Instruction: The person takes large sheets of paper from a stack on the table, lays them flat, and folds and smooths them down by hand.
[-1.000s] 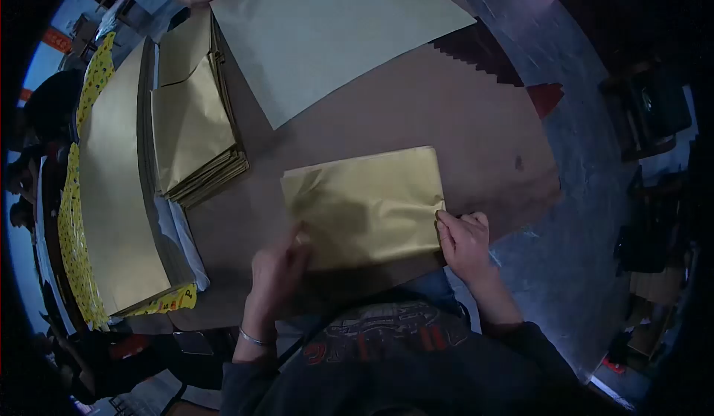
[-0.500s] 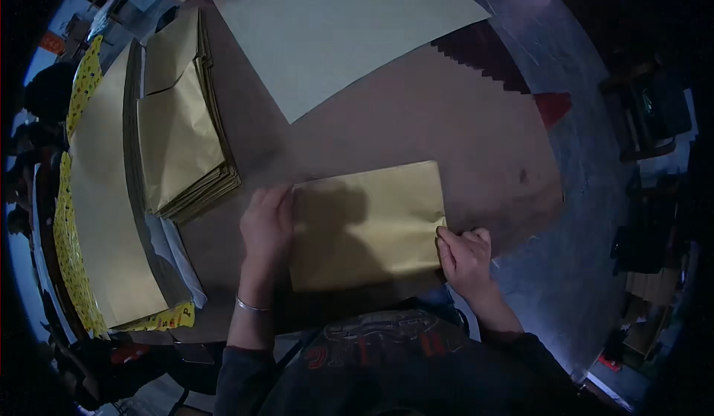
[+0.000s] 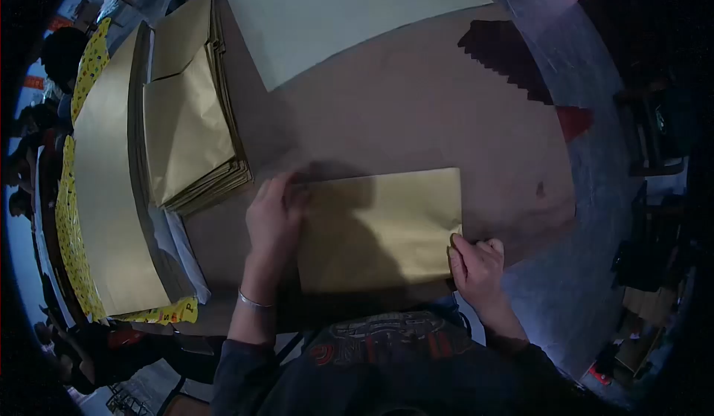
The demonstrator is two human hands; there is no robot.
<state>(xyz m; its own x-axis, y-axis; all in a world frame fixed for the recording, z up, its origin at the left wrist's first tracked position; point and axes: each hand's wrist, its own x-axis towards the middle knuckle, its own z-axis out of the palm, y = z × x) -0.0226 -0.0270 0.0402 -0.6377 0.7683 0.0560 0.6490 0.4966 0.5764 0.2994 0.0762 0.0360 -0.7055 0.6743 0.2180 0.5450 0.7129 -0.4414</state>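
Note:
A folded sheet of gold paper lies flat on the brown table covering before me, its left part in shadow. My right hand pinches its right edge between thumb and fingers. At the upper left corner of the paper is my left hand, fingers bent and close together; whether they grip the edge is hard to tell. A stack of folded gold papers sits to the left, beyond my left hand.
Large gold sheets are piled at the far left over yellow printed wrapping. A big pale sheet covers the table's far side. Dark zigzag-edged material and a red piece lie at the right rim.
My left hand has moved from the lower left of the paper up to its upper left corner. The other person's hand at the top has gone from view.

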